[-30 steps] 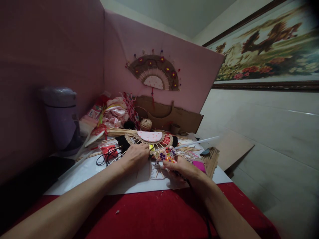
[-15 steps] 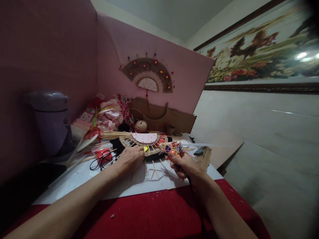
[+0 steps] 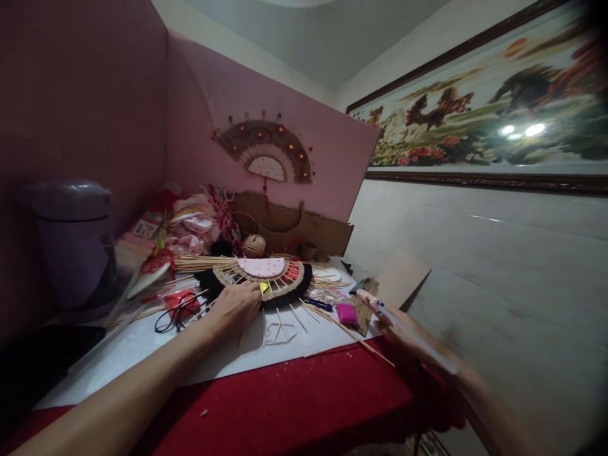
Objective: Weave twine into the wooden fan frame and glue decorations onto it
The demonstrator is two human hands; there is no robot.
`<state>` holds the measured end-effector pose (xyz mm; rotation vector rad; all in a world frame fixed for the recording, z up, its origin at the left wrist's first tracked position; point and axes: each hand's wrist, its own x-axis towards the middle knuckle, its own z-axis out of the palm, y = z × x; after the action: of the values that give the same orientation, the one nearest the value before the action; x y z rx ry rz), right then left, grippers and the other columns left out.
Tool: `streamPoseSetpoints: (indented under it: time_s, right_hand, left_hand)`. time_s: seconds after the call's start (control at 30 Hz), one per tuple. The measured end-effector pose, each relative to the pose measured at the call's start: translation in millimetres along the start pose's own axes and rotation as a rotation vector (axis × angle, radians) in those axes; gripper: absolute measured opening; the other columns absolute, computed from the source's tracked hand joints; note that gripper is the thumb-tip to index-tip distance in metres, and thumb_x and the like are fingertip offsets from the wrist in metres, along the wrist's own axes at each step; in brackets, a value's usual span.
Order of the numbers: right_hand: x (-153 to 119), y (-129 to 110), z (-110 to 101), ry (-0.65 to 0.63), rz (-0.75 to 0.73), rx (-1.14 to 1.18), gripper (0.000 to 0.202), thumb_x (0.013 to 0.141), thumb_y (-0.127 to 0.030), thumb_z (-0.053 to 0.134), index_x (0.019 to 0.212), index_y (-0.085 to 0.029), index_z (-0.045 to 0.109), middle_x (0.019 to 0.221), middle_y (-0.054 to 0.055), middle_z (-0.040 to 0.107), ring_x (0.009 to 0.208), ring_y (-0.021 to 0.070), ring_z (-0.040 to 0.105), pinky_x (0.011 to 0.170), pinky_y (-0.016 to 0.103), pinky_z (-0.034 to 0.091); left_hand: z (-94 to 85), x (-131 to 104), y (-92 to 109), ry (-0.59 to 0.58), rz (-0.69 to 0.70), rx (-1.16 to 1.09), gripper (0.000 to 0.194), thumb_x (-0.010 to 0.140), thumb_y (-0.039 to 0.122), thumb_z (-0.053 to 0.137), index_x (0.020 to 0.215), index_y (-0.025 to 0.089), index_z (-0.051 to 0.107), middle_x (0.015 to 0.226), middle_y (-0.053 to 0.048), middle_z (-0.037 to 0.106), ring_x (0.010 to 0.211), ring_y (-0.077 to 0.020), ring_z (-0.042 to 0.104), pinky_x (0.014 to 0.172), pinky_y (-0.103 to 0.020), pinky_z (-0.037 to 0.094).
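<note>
A fan-shaped craft (image 3: 294,284) of sticks, twine and black trim, with a pink dotted half circle (image 3: 261,266), lies on white paper. My left hand (image 3: 239,303) rests closed at its near edge, fingertips at a small yellow piece (image 3: 265,287); what the fingers grip is hidden. Off to the right, my right hand (image 3: 403,332) is closed around a patterned glue gun (image 3: 373,300), with a long translucent glue stick (image 3: 422,342) trailing back over the wrist. That hand is blurred.
Loose sticks (image 3: 365,345), a magenta block (image 3: 347,313), blue pens (image 3: 318,304) and corrugated cardboard (image 3: 365,307) lie to the right. Behind are a twine ball (image 3: 254,246), a small pot (image 3: 308,251) and pink cloth (image 3: 194,218). A purple container (image 3: 73,234) stands left.
My right hand has carried the glue gun away from the fan, rightward and toward the table's right edge, uncovering the magenta block and pens. My left hand stays at the fan; the view has turned right.
</note>
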<state>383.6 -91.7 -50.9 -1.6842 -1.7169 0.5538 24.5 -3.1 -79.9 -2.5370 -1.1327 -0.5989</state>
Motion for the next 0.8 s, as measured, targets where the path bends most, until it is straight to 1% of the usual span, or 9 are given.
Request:
streamPoseSetpoints:
  time_s: [0.07,0.17,0.3,0.4,0.5,0.6,0.67,0.73,0.8]
  right_hand:
    - [2.6,20.0,-3.6,0.04,0.023,-0.059,0.033,0.066,-0.036,0.056,0.094,-0.018,0.06,0.091,0.007,0.068,0.089,0.0255,0.061,0.079,0.033,0.047]
    - [10.4,42.3,-3.3,0.07,0.154,-0.257,0.04,0.067,-0.028,0.055,0.105,-0.016,0.058,0.1,0.008,0.068,0.095,0.0244,0.062,0.081,0.03,0.046]
    - [19.2,48.2,4.8,0.06,0.163,-0.467,0.04,0.078,-0.036,0.051,0.111,-0.013,0.058,0.11,0.012,0.065,0.1,0.0256,0.061,0.081,0.03,0.045]
    - [20.8,41.9,8.8,0.024,0.149,-0.559,0.041,0.082,-0.033,0.048,0.115,-0.011,0.056,0.115,0.015,0.063,0.104,0.0251,0.059,0.084,0.029,0.043]
    - [17.5,30.5,8.3,-0.004,0.154,-0.65,0.04,0.084,-0.032,0.048,0.118,-0.013,0.056,0.116,0.014,0.062,0.105,0.0248,0.058,0.085,0.03,0.042]
    - [14.2,13.2,10.0,0.114,0.163,-0.827,0.04,0.086,-0.033,0.047,0.119,-0.012,0.057,0.115,0.017,0.06,0.108,0.0292,0.054,0.089,0.035,0.039]
    - [15.4,-0.5,15.9,0.164,0.062,-0.879,0.04,0.089,-0.031,0.042,0.121,-0.01,0.055,0.116,0.017,0.059,0.111,0.0288,0.051,0.091,0.035,0.036]
    - [19.6,-14.0,25.9,0.13,-0.034,-0.861,0.04,0.09,-0.032,0.04,0.121,-0.012,0.055,0.116,0.015,0.059,0.109,0.0265,0.052,0.09,0.034,0.036]
    - [25.5,-25.8,37.8,0.095,-0.062,-0.89,0.041,0.09,-0.038,0.041,0.118,-0.013,0.057,0.111,0.015,0.061,0.106,0.0285,0.053,0.087,0.036,0.037]
  left_hand:
    - [1.1,-0.4,-0.5,0.015,0.002,-0.001,0.026,0.086,0.013,0.04,0.072,0.013,0.062,0.079,-0.008,0.061,0.075,-0.0183,0.057,0.066,-0.03,0.044]
    - [0.8,-0.5,-0.3,0.02,0.004,0.003,0.027,0.086,0.013,0.039,0.072,0.013,0.062,0.079,-0.009,0.062,0.075,-0.0186,0.058,0.067,-0.03,0.044]
    - [-0.9,-0.1,0.6,0.003,-0.004,0.009,0.028,0.087,0.014,0.039,0.074,0.013,0.063,0.082,-0.009,0.063,0.077,-0.0183,0.059,0.068,-0.029,0.044]
    - [-1.0,0.3,0.3,-0.003,-0.014,0.01,0.027,0.086,0.014,0.04,0.075,0.013,0.064,0.083,-0.009,0.064,0.079,-0.0182,0.059,0.069,-0.029,0.044]
    - [-1.1,0.5,0.1,-0.004,-0.018,-0.001,0.027,0.086,0.014,0.04,0.075,0.012,0.064,0.082,-0.009,0.064,0.077,-0.0184,0.059,0.068,-0.03,0.044]
    - [-1.8,0.3,0.6,-0.007,-0.013,-0.001,0.029,0.087,0.014,0.038,0.073,0.013,0.063,0.082,-0.009,0.064,0.077,-0.0183,0.058,0.068,-0.029,0.044]
    - [-2.5,0.3,1.5,-0.013,-0.017,0.01,0.029,0.087,0.014,0.038,0.073,0.013,0.063,0.082,-0.009,0.063,0.077,-0.0184,0.058,0.068,-0.029,0.044]
    - [-3.6,0.4,2.5,-0.022,-0.027,0.018,0.029,0.087,0.014,0.038,0.074,0.013,0.063,0.082,-0.009,0.063,0.077,-0.0187,0.058,0.068,-0.029,0.044]
    - [-4.9,0.5,3.6,-0.034,-0.036,0.022,0.029,0.087,0.013,0.038,0.074,0.012,0.063,0.082,-0.009,0.064,0.077,-0.0189,0.059,0.068,-0.03,0.044]
